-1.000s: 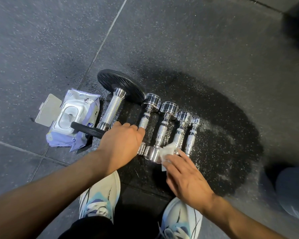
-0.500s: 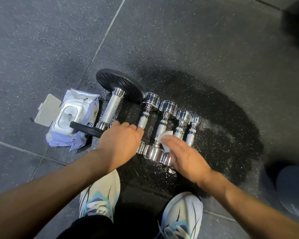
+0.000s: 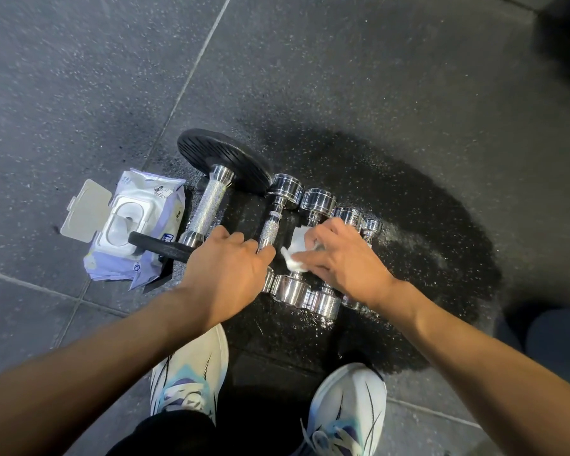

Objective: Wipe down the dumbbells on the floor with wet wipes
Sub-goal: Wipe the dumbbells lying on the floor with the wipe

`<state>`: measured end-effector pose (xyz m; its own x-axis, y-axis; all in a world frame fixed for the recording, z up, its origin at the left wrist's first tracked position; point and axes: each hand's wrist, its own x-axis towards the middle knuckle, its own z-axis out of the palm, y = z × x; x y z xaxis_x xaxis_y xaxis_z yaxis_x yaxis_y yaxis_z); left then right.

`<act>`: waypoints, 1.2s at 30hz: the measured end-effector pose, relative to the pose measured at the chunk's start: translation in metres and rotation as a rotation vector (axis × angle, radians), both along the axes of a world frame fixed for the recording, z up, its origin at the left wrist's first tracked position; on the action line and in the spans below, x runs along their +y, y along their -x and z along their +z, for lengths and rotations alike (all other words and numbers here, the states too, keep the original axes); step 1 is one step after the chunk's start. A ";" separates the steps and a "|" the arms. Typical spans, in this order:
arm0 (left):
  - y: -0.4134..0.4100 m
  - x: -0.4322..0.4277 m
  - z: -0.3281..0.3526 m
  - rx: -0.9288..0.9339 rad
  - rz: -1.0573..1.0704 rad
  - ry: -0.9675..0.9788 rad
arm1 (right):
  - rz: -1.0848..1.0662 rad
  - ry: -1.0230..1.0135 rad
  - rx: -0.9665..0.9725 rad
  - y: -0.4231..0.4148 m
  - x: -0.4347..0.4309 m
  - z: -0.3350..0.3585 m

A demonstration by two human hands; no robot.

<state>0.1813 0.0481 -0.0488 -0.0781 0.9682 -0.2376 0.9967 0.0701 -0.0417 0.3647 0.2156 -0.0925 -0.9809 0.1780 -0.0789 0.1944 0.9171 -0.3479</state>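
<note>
On the wet floor (image 3: 408, 93), right hand (image 3: 346, 258) pinches a wipe (image 3: 297, 255) against a dumbbell (image 3: 318, 200); left hand (image 3: 227, 268) grips the neighbouring dumbbell (image 3: 272, 228).

Left hand (image 3: 226, 271) is covering the near end of the second chrome dumbbell (image 3: 275, 222), and its fingertips are tucking under, so whether it's gripping I can't tell. Right hand (image 3: 346, 258) and the crumpled white wet wipe (image 3: 298, 250) are blocking the handles of the third chrome dumbbell (image 3: 318, 200) and fourth chrome dumbbell (image 3: 346, 213). Print on the lilac wipes pack (image 3: 145, 225) at 9 o'clock is coming out too small to read. The white sneakers (image 3: 346, 409) are getting cropped at 6 o'clock. A dark blur (image 3: 563, 41) at 1 o'clock and a grey-blue blob (image 3: 556, 343) at 4 o'clock are running off the edge, unidentifiable.
</note>
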 end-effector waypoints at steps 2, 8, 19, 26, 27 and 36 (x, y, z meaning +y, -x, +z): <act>0.000 -0.002 -0.001 -0.016 -0.027 -0.026 | 0.068 0.067 -0.068 -0.005 -0.006 -0.001; -0.002 -0.006 0.003 -0.017 -0.102 -0.053 | -0.074 0.414 -0.216 -0.012 -0.007 0.009; -0.036 -0.012 -0.011 -0.225 -0.175 -0.080 | -0.136 0.238 -0.107 0.009 -0.030 0.007; -0.035 -0.012 -0.021 -0.328 -0.065 -0.050 | -0.316 -0.152 -0.030 0.012 -0.015 0.003; -0.034 -0.012 -0.022 -0.343 -0.055 -0.045 | -0.316 -0.179 -0.018 0.012 -0.013 0.005; -0.033 -0.004 -0.021 -0.391 0.022 -0.013 | -0.375 -0.126 -0.061 0.013 -0.017 -0.005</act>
<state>0.2145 0.0442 -0.0695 -0.0050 0.9704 -0.2413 0.9353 0.0899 0.3423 0.3517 0.1983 -0.0974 -0.8403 0.5347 -0.0891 0.5404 0.8136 -0.2146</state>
